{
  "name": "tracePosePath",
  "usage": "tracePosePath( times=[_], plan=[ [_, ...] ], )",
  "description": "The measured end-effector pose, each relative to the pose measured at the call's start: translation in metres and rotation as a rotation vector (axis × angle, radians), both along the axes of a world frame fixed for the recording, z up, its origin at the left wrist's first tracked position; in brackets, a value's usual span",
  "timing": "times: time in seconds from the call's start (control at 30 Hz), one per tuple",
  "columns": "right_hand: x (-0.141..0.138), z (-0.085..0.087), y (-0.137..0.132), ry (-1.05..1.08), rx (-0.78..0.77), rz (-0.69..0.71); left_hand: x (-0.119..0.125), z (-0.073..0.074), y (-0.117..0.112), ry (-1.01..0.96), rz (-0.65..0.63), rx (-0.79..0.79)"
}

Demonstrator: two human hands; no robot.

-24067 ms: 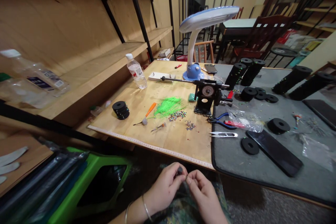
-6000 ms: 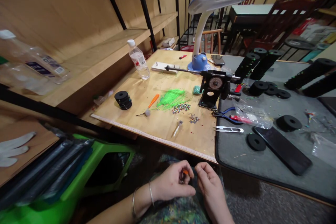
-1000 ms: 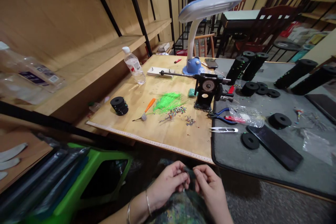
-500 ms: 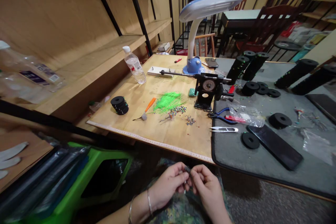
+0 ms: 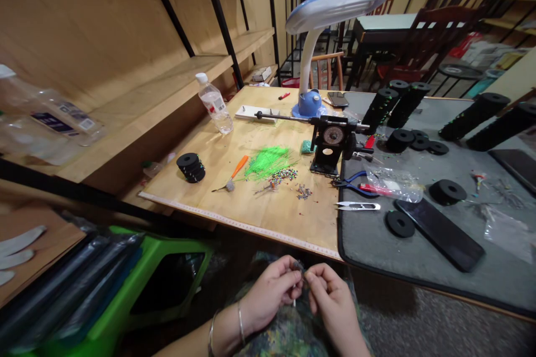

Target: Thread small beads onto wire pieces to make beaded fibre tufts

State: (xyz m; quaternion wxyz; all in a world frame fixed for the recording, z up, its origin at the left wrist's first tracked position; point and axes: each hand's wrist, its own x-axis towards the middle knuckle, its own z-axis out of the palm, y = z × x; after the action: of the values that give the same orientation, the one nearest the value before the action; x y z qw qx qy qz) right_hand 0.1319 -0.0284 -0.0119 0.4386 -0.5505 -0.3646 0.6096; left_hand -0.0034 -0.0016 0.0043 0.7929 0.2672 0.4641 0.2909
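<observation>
In front of my lap, below the table's front edge, my left hand (image 5: 272, 289) pinches a small dark grey piece (image 5: 297, 265) between thumb and fingers. A thin pale end (image 5: 294, 302) pokes out under those fingers. My right hand (image 5: 333, 295) is closed in a pinch just beside it, fingertips almost touching the piece; whatever it grips is too small to make out. Beyond the hands lie a pile of bright green strands (image 5: 270, 162), multicoloured beads (image 5: 285, 176), small metal bits (image 5: 304, 192) and an orange-handled tool (image 5: 239, 165).
A black winding device (image 5: 327, 148) with a long rod stands mid-table beside a desk lamp (image 5: 309, 105). On the grey mat (image 5: 389, 259) are blue-handled pliers (image 5: 355, 184), thread snips (image 5: 359, 206), a phone (image 5: 439, 234) and black foam spools (image 5: 447, 192). A bottle (image 5: 214, 105) stands back left.
My fingertips have drawn slightly apart, and the left hand has turned a little around the small dark piece. Things on the table have stayed put.
</observation>
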Motion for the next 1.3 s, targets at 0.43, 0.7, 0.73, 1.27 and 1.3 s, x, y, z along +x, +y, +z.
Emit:
tracePosePath(
  times=[0.43,0.7,0.73,1.27,1.3],
  plan=[
    [0.003,-0.012,0.004,0.01,-0.014,-0.026,0.0,-0.001,0.0,0.019,-0.019,0.029],
    [0.002,-0.015,0.003,-0.047,0.048,0.008,0.001,-0.004,0.0,0.013,-0.041,0.036],
    [0.002,-0.015,0.003,-0.055,0.056,0.01,0.001,-0.005,-0.001,0.01,-0.04,0.037],
    [-0.002,-0.015,0.003,-0.007,-0.036,0.001,0.001,-0.008,0.0,0.067,-0.031,0.107],
    [-0.002,-0.015,0.003,-0.001,-0.039,0.018,0.001,-0.009,0.0,0.079,-0.029,0.102]
  ],
)
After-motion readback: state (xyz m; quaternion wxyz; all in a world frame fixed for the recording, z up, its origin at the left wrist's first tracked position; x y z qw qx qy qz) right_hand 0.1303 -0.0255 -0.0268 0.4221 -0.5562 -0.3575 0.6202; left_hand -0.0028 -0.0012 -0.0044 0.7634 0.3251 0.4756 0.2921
